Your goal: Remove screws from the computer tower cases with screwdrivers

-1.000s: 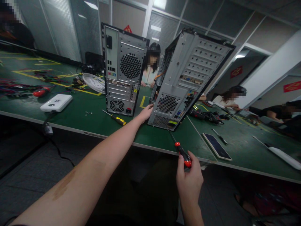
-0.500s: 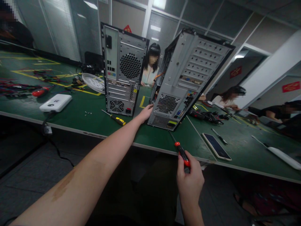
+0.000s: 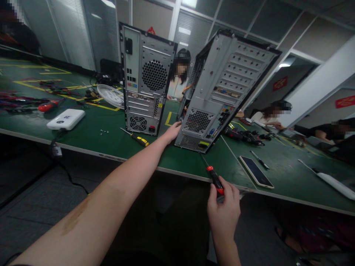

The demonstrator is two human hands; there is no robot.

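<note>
A grey computer case [image 3: 205,99] stands tilted on the green table, its back panel toward me and its left side open. My left hand [image 3: 173,133] is closed on the lower left edge of this case, with the fingertips hidden inside it. In my right hand [image 3: 225,203] I grip the end of a red and black screwdriver [image 3: 215,179] between thumb and fingers. Its shaft points up at the bottom edge of the case, and the tip meets the edge near the lower rear. A second computer case [image 3: 149,85] stands upright to the left.
A yellow and black screwdriver [image 3: 138,139] and small screws [image 3: 104,131] lie left of my arm. Farther left are a white power bank [image 3: 66,119], red pliers-like handles [image 3: 47,106] and cables. A phone [image 3: 255,171] and a pen [image 3: 260,159] lie right. Other people sit around the table [image 3: 177,164].
My right fingers have shifted slightly around the end of the screwdriver handle. My left hand stays on the case; the whole view has moved a little.
</note>
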